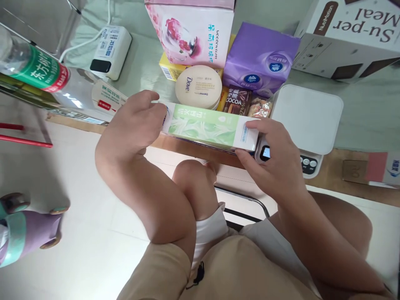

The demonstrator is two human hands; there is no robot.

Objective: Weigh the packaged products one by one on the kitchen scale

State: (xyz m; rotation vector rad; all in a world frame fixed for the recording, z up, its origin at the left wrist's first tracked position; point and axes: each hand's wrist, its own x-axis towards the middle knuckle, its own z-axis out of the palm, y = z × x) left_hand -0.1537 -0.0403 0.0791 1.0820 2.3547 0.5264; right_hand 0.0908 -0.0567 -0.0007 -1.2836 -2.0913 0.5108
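A long green and white toothpaste box (203,125) lies level across the table's front edge. Its left end is in the curled fingers of my left hand (137,118). At the other end, my right hand (275,154) grips the box between thumb and index finger. Just behind the box sit a round cream Dove tub (198,86), a brown cocoa snack pack (236,101) and a small snack packet (260,108). The white kitchen scale (308,118) is beside my right hand, which partly covers its front panel.
A clear bottle (75,85) lies at left near a white charger block (111,52). Behind stand a pink glass box (190,33), a purple tissue pack (262,56) and a large white meal box (350,37). A small carton (373,170) lies at the right edge.
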